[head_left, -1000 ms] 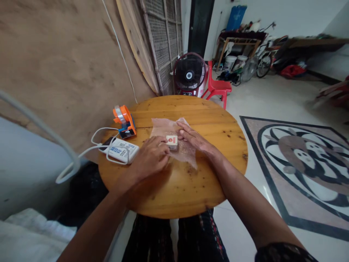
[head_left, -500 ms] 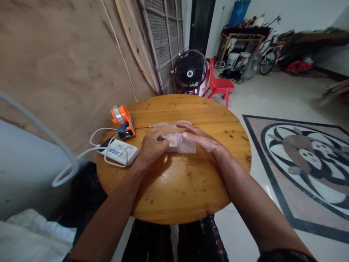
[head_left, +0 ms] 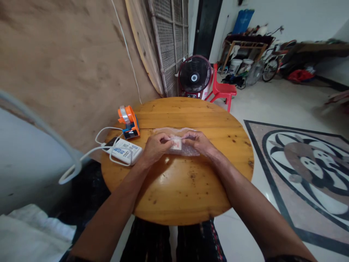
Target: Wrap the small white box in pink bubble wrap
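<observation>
A small white box (head_left: 177, 144) lies half wrapped in a sheet of clear bubble wrap (head_left: 174, 131) near the middle of the round wooden table (head_left: 191, 189). My left hand (head_left: 154, 149) pinches the wrap against the box's left side. My right hand (head_left: 198, 142) has its fingers curled over the wrap on the right side of the box. Both hands rest on the tabletop, almost touching each other.
An orange tape dispenser (head_left: 128, 120) and a white power bank (head_left: 125, 150) with a looped white cable (head_left: 105, 133) lie at the table's left. Behind the table stand a fan (head_left: 194, 77) and a red chair (head_left: 223, 91). A plywood wall (head_left: 68, 65) is close on the left.
The bubble wrap, flat under the box a second ago, is now folded over it. Both hands have closed in on the box and curled their fingers around the wrap.
</observation>
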The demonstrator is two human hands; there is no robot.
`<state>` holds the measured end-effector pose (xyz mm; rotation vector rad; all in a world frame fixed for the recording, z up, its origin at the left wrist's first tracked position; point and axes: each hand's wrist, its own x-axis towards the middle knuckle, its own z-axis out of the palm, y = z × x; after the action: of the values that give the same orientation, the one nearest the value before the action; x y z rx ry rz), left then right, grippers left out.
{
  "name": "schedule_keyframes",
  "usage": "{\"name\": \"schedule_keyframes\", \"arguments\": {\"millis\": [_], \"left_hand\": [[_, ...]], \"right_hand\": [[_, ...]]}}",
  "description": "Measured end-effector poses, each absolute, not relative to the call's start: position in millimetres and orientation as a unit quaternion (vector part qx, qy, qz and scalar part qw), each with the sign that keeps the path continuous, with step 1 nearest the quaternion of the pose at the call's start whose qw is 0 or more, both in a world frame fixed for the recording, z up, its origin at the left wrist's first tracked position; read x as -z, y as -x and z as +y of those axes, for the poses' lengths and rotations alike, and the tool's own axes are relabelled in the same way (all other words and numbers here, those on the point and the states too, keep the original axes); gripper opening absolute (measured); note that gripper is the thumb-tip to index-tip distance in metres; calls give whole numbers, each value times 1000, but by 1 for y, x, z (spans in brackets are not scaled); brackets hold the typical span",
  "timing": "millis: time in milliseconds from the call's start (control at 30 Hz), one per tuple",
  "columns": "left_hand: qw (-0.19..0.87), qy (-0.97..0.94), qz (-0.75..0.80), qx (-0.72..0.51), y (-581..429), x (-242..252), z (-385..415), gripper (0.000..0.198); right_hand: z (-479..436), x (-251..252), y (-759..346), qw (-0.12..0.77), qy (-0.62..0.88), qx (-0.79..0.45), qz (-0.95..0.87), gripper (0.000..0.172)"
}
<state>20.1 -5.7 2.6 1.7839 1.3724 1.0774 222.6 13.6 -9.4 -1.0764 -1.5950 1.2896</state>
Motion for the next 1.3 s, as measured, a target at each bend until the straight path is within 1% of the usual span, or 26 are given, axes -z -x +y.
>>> {"name": "schedule_keyframes", "arguments": {"millis": [167, 300, 500, 667, 800, 933, 1033, 1167, 1300], "left_hand": [[355, -661, 507, -425, -20, 4, -1, 18], [363, -663, 502, -421, -19, 5, 1, 16], [382, -654, 507, -411, -18, 5, 2, 17], [389, -648, 501, -422, -19, 6, 2, 14], [411, -633, 485, -441, -21, 5, 2, 14], [423, -633, 470, -446, -22, 7, 3, 16], [430, -633, 461, -448, -22, 9, 4, 17], [429, -633, 453, -459, -22, 9, 4, 17], [431, -633, 447, -463, -22, 8, 5, 17]], "right_hand": [[14, 12, -222, 400, 466, -501, -610, 29], [16, 14, -223, 404, 489, -499, -590, 25], [18, 16, -223, 410, 450, -513, -605, 20], [17, 17, -222, 423, 434, -496, -622, 21], [15, 11, -222, 418, 442, -478, -633, 28], [14, 12, -219, 399, 442, -457, -661, 32], [18, 20, -215, 413, 440, -436, -668, 34], [22, 28, -212, 432, 436, -376, -694, 32], [19, 24, -211, 441, 422, -321, -724, 26]]}}
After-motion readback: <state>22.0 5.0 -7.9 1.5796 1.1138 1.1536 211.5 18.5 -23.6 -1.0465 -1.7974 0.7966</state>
